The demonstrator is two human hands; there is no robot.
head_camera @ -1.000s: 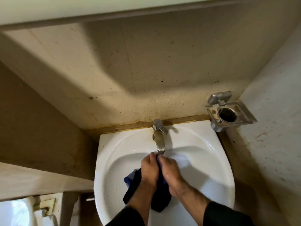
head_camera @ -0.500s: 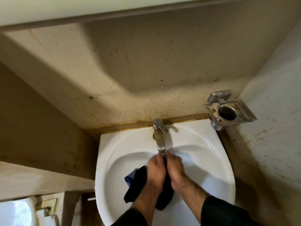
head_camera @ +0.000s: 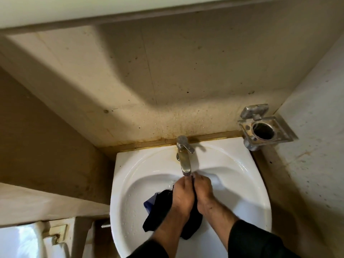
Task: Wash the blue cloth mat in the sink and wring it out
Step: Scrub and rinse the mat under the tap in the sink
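The dark blue cloth mat (head_camera: pixel 158 211) hangs wet and bunched inside the white sink (head_camera: pixel 130 183), a lighter blue corner showing at its left. My left hand (head_camera: pixel 181 196) and my right hand (head_camera: pixel 203 192) grip the cloth side by side, knuckles up, with their fingertips just below the spout of the metal tap (head_camera: pixel 184 155). Part of the cloth is hidden under my hands and forearms. Whether water runs from the tap I cannot tell.
A metal wall holder (head_camera: pixel 262 127) with a round hole is fixed at the right of the sink. Stained beige walls close in behind and on both sides. A white toilet tank (head_camera: pixel 20 239) sits at the lower left.
Both hands have slid forward with the cloth, from mid-basin up to just under the tap's spout. The cloth's hanging part has shifted with them.
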